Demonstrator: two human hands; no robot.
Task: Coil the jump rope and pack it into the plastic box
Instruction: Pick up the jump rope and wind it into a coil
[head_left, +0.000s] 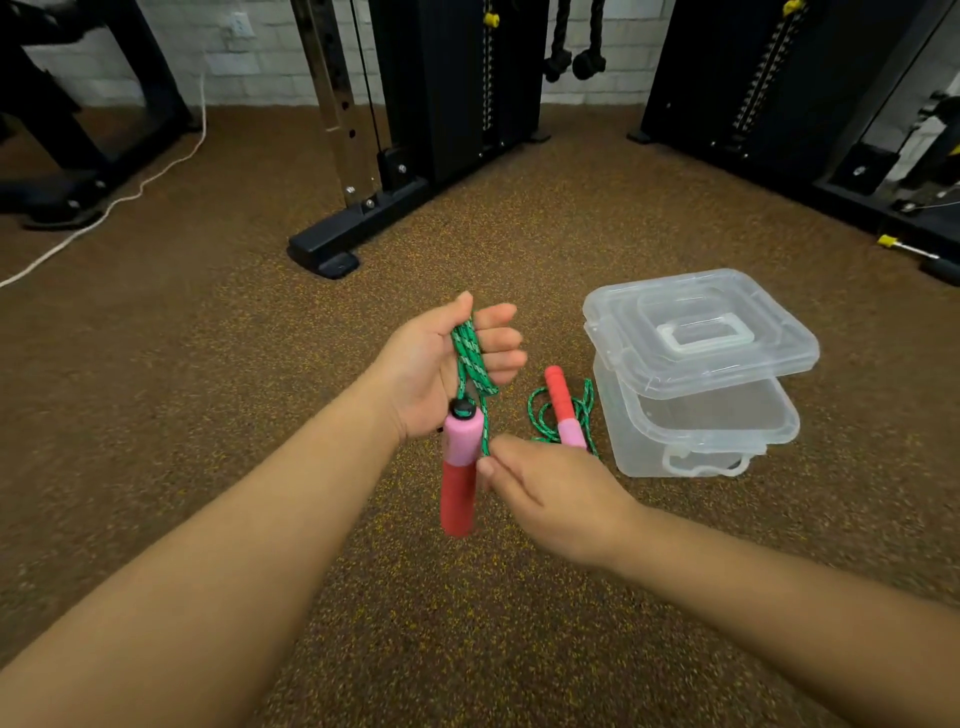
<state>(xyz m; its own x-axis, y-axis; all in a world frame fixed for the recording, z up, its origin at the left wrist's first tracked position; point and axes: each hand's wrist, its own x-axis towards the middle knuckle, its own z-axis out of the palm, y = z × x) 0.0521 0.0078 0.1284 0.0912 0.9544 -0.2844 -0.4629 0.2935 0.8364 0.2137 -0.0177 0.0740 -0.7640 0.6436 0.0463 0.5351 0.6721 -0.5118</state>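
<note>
My left hand (441, 364) is palm up above the floor, with loops of the green jump rope (470, 358) lying across the palm and the fingers curled loosely around them. One pink and red handle (460, 467) hangs down from that hand. My right hand (545, 493) pinches the rope just below, beside the hanging handle. The second pink and red handle (563, 410) lies on the floor with loose green rope around it, right by the clear plastic box (649, 447). The box's lid (696, 332) rests askew over its far part.
Brown speckled gym flooring (208, 415) stretches all around. A black machine base (332, 249) stands ahead on the left, and more black weight-stack frames (779, 104) rise at the back right. A white cord (104, 213) trails over the floor at far left.
</note>
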